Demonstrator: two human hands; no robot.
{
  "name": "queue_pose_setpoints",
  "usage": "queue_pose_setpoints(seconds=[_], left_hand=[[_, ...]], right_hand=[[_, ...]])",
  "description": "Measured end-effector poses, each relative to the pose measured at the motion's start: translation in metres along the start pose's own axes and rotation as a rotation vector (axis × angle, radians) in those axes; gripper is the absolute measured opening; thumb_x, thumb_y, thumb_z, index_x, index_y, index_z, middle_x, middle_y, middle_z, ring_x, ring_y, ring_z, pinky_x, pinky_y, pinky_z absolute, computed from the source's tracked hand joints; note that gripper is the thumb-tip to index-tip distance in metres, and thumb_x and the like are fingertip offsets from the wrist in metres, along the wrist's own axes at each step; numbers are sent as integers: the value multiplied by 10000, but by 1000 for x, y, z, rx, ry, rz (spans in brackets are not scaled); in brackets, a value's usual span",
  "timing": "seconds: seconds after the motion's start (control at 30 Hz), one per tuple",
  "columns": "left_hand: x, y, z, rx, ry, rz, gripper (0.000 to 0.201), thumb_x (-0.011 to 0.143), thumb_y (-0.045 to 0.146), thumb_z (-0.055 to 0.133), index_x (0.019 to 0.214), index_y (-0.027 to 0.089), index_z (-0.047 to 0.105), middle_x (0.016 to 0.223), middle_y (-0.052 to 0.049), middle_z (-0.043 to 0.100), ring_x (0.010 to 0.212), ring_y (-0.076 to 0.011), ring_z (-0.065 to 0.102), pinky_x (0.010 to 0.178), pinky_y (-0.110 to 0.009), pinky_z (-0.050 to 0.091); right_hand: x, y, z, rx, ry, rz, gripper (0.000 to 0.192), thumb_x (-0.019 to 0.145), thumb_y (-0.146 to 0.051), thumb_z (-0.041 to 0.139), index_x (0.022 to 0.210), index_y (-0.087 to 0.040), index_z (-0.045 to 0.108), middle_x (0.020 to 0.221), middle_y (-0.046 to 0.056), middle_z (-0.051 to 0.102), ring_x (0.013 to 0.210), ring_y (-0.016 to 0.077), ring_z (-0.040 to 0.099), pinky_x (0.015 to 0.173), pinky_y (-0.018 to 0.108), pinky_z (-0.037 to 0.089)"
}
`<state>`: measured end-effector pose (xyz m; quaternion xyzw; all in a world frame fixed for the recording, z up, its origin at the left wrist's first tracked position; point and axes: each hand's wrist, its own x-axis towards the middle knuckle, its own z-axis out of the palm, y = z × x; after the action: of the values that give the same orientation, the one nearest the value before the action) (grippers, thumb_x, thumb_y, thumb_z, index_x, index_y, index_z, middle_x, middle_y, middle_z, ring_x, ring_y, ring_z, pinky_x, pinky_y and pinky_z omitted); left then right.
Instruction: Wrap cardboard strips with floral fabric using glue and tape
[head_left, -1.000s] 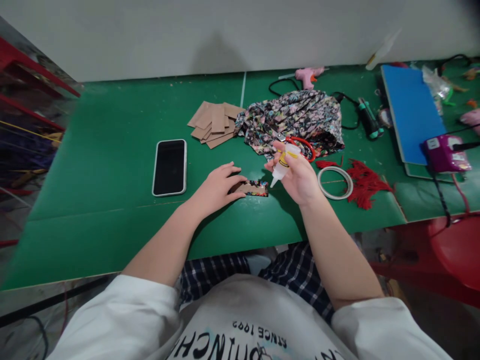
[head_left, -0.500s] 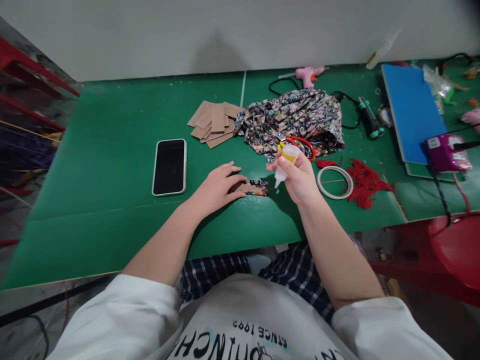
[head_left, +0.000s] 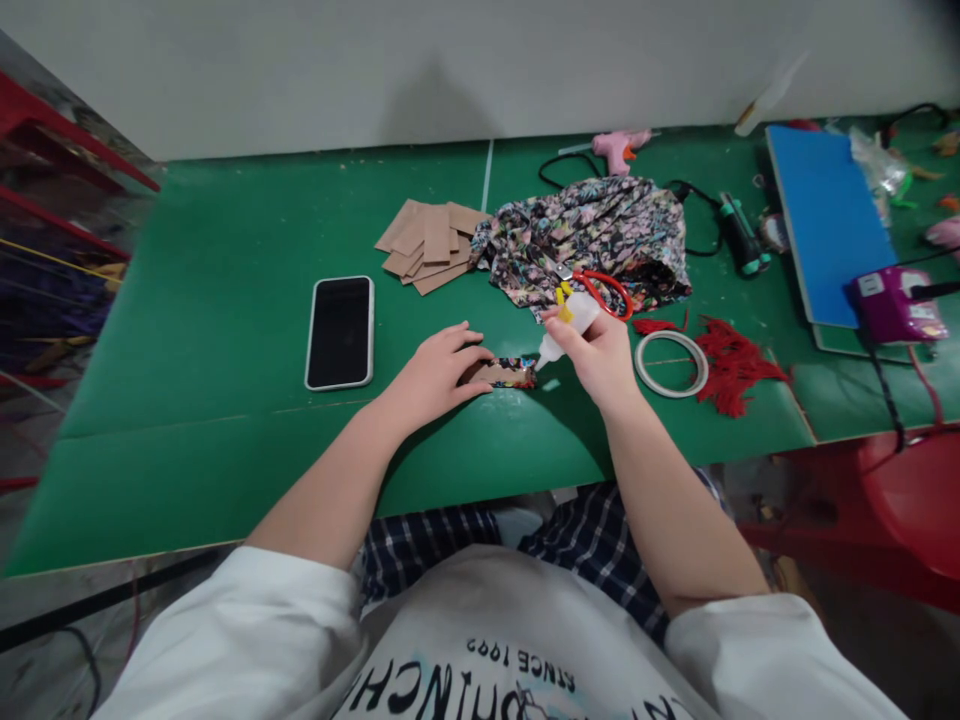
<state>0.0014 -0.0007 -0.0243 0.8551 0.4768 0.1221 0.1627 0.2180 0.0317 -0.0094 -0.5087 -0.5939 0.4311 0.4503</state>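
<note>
A small cardboard strip edged with floral fabric [head_left: 504, 373] lies flat on the green table. My left hand [head_left: 437, 372] grips its left end between thumb and fingers. Tilted in my right hand [head_left: 602, 358] is a white glue bottle [head_left: 564, 332], its nozzle pointing down-left at the strip's right end. Whether the tip touches the fabric I cannot tell. Red-handled scissors [head_left: 600, 290] rest on a crumpled floral cloth [head_left: 592, 235] just beyond the bottle. A small pale spot shows on the table below the nozzle.
Cardboard pieces [head_left: 435, 245] are piled beside the cloth, and a phone [head_left: 340, 333] lies to the left. On the right are a tape roll [head_left: 703, 376], red tassels [head_left: 739, 370], a dark green tool [head_left: 744, 235] and a blue board [head_left: 829, 225]. A pink glue gun [head_left: 619, 148] sits at the back.
My right hand has tipped the glue bottle further and brought its nozzle left to the strip's right end. My left hand has stayed in place on the strip.
</note>
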Motion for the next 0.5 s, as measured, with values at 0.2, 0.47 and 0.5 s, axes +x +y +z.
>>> queue_pose_setpoints(seconds=[0.2, 0.47, 0.5], left_hand=[[0, 0, 0, 9, 3, 5, 414, 804, 476, 560, 1104, 191, 590, 1250, -123, 496, 1278, -305, 354, 1054, -469, 304], [0, 1, -1, 11, -5, -7, 417, 804, 468, 566, 1109, 185, 589, 1255, -127, 496, 1281, -308, 349, 1054, -468, 305], [0, 1, -1, 11, -5, -5, 416, 804, 466, 566, 1109, 184, 590, 1255, -128, 496, 1281, -308, 349, 1053, -467, 306]], right_hand=[[-1, -1, 0, -177, -2, -42, 368, 650, -521, 658, 783, -178, 639, 701, 5, 606, 623, 128, 532, 607, 279, 434], [-4, -5, 1, -356, -24, -95, 392, 636, -551, 651, 796, -199, 591, 683, -5, 598, 583, 128, 509, 572, 274, 413], [-5, -5, 1, -363, -24, -97, 388, 649, -555, 639, 793, -197, 600, 687, -3, 603, 581, 126, 511, 574, 274, 412]])
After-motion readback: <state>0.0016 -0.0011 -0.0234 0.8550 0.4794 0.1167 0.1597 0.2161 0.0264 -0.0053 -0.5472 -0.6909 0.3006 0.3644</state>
